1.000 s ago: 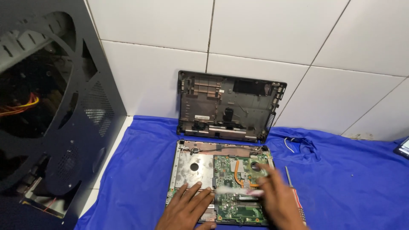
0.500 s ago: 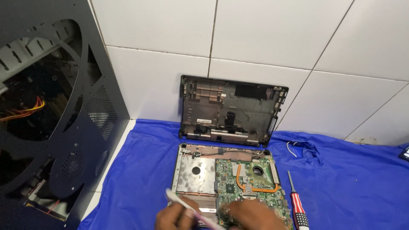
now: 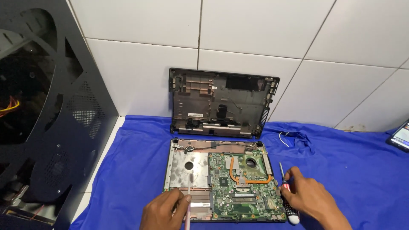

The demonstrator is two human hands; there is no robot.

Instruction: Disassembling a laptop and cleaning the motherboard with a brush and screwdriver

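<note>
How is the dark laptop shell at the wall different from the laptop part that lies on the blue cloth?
The dark laptop shell leans upright against the white tiles; the opened laptop base lies flat on the blue cloth. The dark laptop shell looks like bare plastic, while the opened laptop base carries a green circuit board with a copper pipe. No hand touches the shell; the left hand rests at the base's front edge. Both are rectangular, of similar width.

We have only one view, from a camera worn on the head, so no part of the scene is shared with a second one. We look forward and down from just behind the left hand (image 3: 164, 209) and right hand (image 3: 310, 196), both cut off at the lower edge, which shows how near we are. Beyond the hands lies the opened laptop (image 3: 221, 187), and farther on the tiled wall (image 3: 255, 38) faces us. The computer case (image 3: 47, 110) fills the edge left of the left hand.
</note>
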